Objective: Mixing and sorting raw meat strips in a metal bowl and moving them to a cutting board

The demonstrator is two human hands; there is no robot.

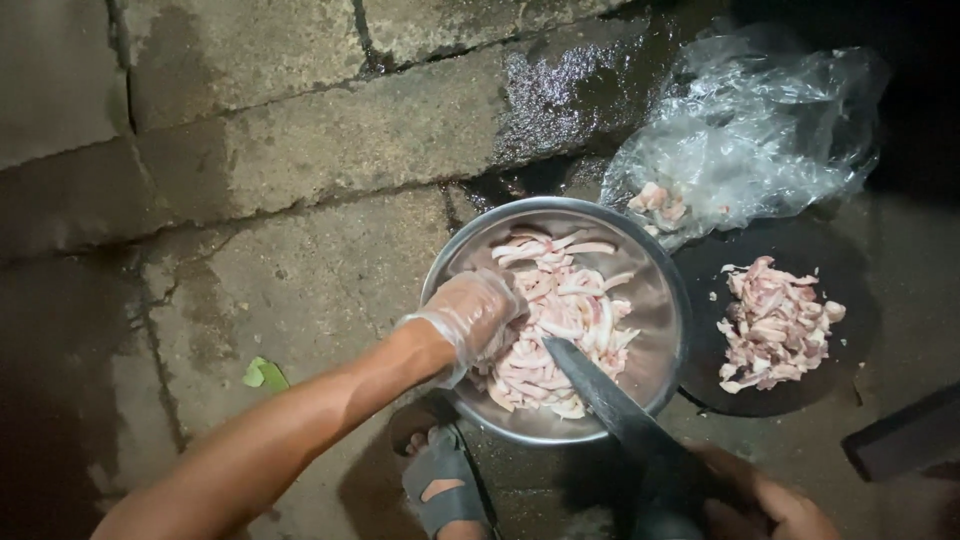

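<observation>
Two hands work over a steel bowl (655,300) that sits on a cracked concrete floor (290,170). The left hand (478,318), covered by a thin clear glove, reaches in from the lower left and rests on the heap of pale pink meat strips (560,320) inside the bowl; its fingers are curled loosely into the left side of the heap, though whether they actually pinch any strip cannot be told. The right hand (760,500), bare and low at the bottom edge, has its grip closed around the dark handle of a knife (610,400). The blade slants up and to the left, crossing the near rim of the bowl, with its tip lying over the strips near the middle.

Just right of the bowl, touching or nearly touching its rim, lies a round dark board (800,385) carrying a smaller pile of uncut meat (775,325). Behind the board, a crumpled clear plastic bag (750,130) lies open with a few more pieces of meat inside its lower left corner. A wet dark patch stains the concrete beside the bag. Below the bowl, a foot in a grey sandal (440,485) shows, and a small green leaf (263,375) lies on the floor well to the left.
</observation>
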